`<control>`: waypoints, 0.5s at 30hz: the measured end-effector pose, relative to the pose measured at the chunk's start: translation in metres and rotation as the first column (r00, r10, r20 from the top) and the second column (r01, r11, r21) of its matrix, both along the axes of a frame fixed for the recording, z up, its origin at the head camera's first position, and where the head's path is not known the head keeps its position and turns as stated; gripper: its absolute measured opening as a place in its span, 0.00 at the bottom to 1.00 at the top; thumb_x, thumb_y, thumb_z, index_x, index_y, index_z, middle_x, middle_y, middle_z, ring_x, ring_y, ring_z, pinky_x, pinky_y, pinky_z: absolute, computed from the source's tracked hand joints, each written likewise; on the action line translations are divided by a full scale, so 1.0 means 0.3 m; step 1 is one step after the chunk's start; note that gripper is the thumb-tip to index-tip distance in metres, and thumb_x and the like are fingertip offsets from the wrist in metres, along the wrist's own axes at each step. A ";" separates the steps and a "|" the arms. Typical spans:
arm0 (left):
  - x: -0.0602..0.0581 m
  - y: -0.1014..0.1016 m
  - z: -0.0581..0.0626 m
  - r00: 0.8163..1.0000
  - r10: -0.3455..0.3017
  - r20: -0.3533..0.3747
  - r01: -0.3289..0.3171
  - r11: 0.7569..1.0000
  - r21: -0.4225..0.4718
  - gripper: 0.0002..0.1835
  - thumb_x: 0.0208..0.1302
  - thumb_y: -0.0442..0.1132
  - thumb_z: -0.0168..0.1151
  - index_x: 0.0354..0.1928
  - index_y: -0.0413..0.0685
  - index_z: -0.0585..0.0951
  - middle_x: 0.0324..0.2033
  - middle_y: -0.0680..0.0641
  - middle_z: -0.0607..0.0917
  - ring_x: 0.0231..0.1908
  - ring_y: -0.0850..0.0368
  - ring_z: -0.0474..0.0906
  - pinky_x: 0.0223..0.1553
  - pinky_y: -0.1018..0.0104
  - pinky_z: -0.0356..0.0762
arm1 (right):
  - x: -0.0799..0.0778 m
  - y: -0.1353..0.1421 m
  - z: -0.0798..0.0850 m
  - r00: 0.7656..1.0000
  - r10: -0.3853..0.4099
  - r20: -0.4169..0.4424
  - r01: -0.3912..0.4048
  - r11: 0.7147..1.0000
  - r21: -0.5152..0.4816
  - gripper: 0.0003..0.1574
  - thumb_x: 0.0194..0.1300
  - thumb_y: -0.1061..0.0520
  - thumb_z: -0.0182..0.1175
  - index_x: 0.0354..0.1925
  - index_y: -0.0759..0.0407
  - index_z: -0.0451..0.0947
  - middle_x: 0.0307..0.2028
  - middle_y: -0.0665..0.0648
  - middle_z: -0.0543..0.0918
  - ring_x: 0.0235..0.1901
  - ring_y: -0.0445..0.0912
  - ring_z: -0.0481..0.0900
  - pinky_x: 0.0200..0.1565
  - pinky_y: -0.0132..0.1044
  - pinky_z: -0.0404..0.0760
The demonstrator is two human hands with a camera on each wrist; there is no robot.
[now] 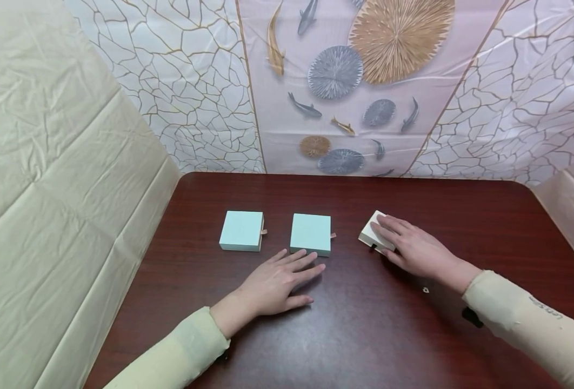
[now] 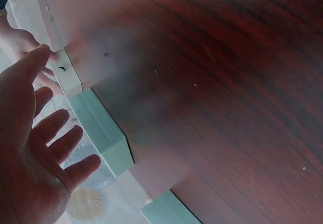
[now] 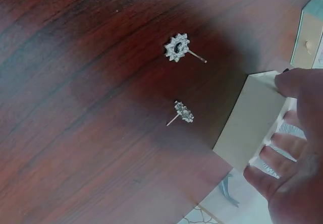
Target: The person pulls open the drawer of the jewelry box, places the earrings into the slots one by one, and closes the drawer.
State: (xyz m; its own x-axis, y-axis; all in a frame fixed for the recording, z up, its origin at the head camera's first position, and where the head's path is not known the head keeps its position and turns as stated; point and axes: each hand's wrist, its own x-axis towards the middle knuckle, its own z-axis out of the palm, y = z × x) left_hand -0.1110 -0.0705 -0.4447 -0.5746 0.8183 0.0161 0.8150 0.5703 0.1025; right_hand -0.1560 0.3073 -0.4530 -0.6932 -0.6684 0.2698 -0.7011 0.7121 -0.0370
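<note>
My left hand [image 1: 278,286], palm down with spread fingers, is beside the near edge of the middle pale teal box [image 1: 311,231] and holds nothing; its fingertips overlap that edge in the head view. My right hand [image 1: 419,251] rests on a small cream box [image 1: 372,235]. The fingers lie nearly straight over its top, and the thumb is at one corner near a black pull tab [image 1: 373,247]. Two silver, ornate stud earrings [image 3: 177,48] lie on the table by this box in the right wrist view, the lower earring [image 3: 183,112] on its side.
Another pale teal box [image 1: 241,230] stands at the left, a small ribbon tab on its right side. The boxes form a row on a dark red-brown wooden table [image 1: 345,335]. Patterned cloth [image 1: 204,97] hangs behind the table; plain cream cloth [image 1: 48,216] borders the left.
</note>
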 end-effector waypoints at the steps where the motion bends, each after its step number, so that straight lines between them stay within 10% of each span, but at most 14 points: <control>1: 0.000 0.000 0.000 1.000 0.000 -0.002 0.000 1.000 -0.001 0.37 0.78 0.64 0.59 0.82 0.61 0.67 0.81 0.48 0.67 0.79 0.46 0.64 0.77 0.42 0.64 | -0.002 0.000 -0.001 1.000 0.006 -0.004 -0.006 1.000 0.009 0.43 0.57 0.60 0.77 0.68 0.71 0.76 0.66 0.75 0.78 0.64 0.70 0.77 0.60 0.65 0.80; 15: 0.001 -0.003 0.001 1.000 -0.002 0.006 0.002 1.000 0.006 0.37 0.78 0.64 0.59 0.82 0.60 0.68 0.81 0.48 0.67 0.79 0.46 0.64 0.77 0.42 0.64 | -0.022 0.032 0.011 0.983 0.181 -0.043 -0.179 0.983 0.036 0.51 0.48 0.70 0.80 0.71 0.64 0.77 0.68 0.69 0.78 0.66 0.65 0.78 0.58 0.59 0.83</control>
